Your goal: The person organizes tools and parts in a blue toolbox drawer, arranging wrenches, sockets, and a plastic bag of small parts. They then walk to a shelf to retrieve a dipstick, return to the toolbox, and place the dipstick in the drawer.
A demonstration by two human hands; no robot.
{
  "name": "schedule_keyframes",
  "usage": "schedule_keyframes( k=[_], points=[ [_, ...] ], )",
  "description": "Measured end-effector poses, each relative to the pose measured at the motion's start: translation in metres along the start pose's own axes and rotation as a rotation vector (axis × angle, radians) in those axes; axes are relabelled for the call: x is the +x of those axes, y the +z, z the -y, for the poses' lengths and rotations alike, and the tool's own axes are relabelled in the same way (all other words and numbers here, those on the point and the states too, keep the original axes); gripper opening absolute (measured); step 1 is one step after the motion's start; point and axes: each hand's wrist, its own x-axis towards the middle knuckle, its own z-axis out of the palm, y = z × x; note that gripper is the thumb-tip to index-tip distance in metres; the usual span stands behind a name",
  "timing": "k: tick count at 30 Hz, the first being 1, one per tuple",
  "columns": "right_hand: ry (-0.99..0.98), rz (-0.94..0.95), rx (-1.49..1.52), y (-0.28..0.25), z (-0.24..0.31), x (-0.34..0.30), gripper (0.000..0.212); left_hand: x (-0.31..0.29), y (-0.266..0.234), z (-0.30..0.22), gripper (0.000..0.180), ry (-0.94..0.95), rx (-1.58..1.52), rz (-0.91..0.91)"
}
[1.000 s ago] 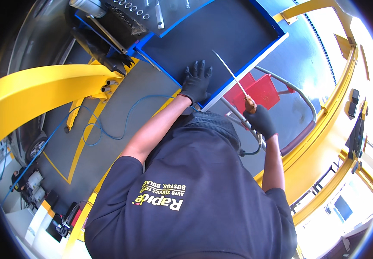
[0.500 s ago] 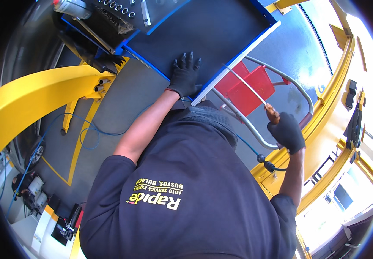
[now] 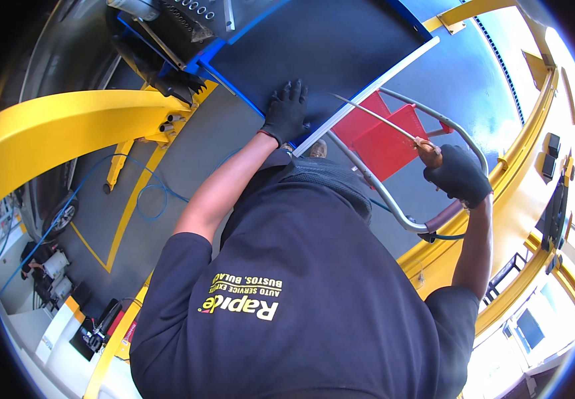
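My left hand, in a black glove, lies flat with fingers stretched out on the black surface of a blue-edged drawer or tray. Its palm is by the near corner, beside the silver front edge. Out to the right, my right hand is closed on a long, thin, pale rod. Bare brown skin or a brown handle shows at the grip; I cannot tell which. The rod slants up and left, and its far tip is over the drawer's silver edge.
A red chair with a grey tube frame stands right of the drawer. Rings and metal tools lie at upper left. Yellow lift arms flank both sides, and a blue hose crosses the floor.
My right hand has moved up and right with the rod, whose tip now reaches farther over the drawer. My left hand stays on the drawer. The whole view has shifted slightly.
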Motion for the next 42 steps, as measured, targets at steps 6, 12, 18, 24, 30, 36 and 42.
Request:
schedule_keyframes(
  k=[6,12,18,24,30,36,42],
  points=[
    [-0.147,0.036,-0.018,0.015,-0.042,0.004,0.025,0.044,-0.05,0.042,0.045,-0.218,-0.444,0.208],
    [-0.252,-0.028,-0.191,0.033,-0.038,0.023,0.024,0.073,-0.028,0.102,0.047,-0.018,-0.556,0.112],
    [-0.357,-0.148,-0.156,0.064,-0.047,0.052,0.024,0.081,-0.02,0.112,0.044,0.026,-0.569,0.32],
    [-0.248,-0.065,-0.066,0.061,-0.042,0.054,0.029,0.082,0.003,0.124,0.042,0.299,-0.479,0.319],
    [-0.215,0.117,0.211,0.025,-0.061,0.042,0.024,0.052,-0.012,0.091,0.054,0.046,-0.541,0.18],
    [-0.174,0.025,0.087,0.035,-0.042,0.052,0.029,0.026,-0.011,0.026,0.122,-0.135,-0.093,0.129],
    [-0.052,-0.24,0.095,0.038,-0.052,0.079,0.028,0.02,-0.011,0.022,0.123,-0.086,-0.105,0.118]
  ],
)
